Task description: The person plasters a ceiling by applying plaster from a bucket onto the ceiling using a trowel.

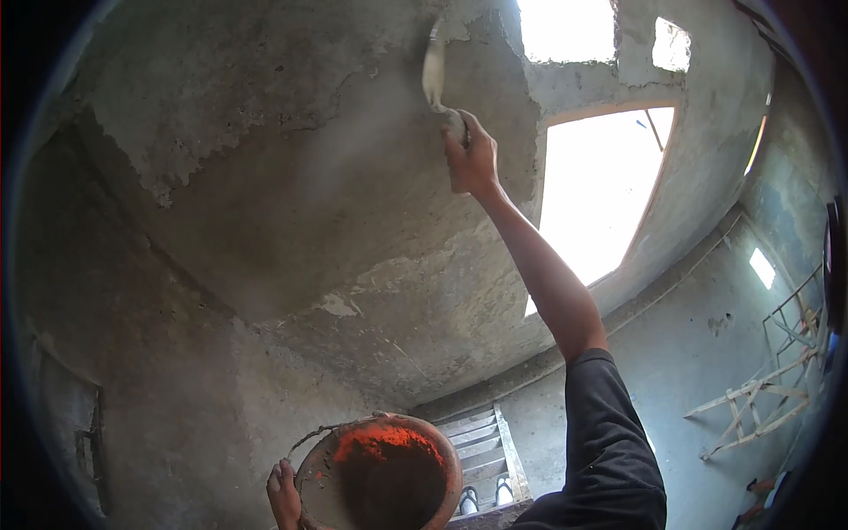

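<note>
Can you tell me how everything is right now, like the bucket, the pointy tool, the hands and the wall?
Right hand: raised, closed around the tool.
Tool: held, blade up.
Left hand: curled at the bucket's side.
Bucket: uncovered, bright orange patch inside.
Wall: patchy, rough-edged.
Big window opening: glaring bright.
Sandals: side by side.

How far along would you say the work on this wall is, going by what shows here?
Partway, I'd judge. The smooth, darker stretch of wall looks already worked over. In hand, the right hand holds a trowel up at the wall, while the left hand holds a basin at its side. Probably left are the ragged-edged upper area and the pale, flaky patch lower down.
</note>
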A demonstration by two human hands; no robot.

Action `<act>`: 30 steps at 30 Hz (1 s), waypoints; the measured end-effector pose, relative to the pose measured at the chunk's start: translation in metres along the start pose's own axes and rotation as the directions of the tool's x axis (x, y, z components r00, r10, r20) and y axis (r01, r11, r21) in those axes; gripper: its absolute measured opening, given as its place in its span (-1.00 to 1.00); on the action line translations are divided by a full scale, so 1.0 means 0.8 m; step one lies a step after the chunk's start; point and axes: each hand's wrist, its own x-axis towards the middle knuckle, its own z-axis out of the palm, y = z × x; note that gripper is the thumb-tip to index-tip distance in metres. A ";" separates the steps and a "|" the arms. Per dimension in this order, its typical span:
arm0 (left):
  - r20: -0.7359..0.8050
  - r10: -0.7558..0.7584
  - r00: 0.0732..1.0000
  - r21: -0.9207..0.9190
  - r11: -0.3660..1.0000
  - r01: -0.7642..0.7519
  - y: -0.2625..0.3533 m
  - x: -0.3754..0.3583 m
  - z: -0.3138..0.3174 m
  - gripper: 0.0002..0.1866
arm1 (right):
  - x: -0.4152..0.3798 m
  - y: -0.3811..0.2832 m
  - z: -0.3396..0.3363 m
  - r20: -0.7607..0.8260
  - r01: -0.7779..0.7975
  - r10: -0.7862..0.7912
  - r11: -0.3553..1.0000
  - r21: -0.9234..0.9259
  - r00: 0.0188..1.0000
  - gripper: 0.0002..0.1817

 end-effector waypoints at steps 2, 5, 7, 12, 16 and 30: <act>-0.077 0.012 0.997 0.010 1.000 -0.012 -0.006 0.000 0.005 -0.41 | 0.000 0.014 -0.009 -0.046 -0.070 0.070 0.998 0.004 0.996 -0.56; -0.007 0.026 1.000 0.028 0.999 -0.026 -0.007 0.003 0.000 -0.40 | 0.007 0.027 -0.022 -0.146 -0.181 0.179 0.983 -0.002 0.973 -0.55; -0.017 0.030 0.999 0.016 0.999 -0.029 -0.004 0.001 0.001 -0.41 | 0.022 0.033 -0.026 -0.233 -0.255 0.244 0.967 -0.020 0.941 -0.53; -0.005 0.043 0.999 0.024 0.999 -0.043 -0.011 0.006 0.001 -0.43 | 0.048 0.017 -0.013 -0.172 -0.176 0.155 0.978 -0.108 0.973 -0.53; -0.006 0.077 0.997 0.060 0.995 -0.076 -0.012 0.010 0.000 -0.43 | 0.038 -0.007 0.004 0.001 0.116 -0.117 0.989 -0.088 0.993 -0.51; -0.027 0.072 0.997 0.001 0.997 -0.072 -0.015 0.008 0.005 -0.46 | 0.066 0.022 -0.001 -0.234 0.035 -0.087 0.975 -0.219 0.968 -0.54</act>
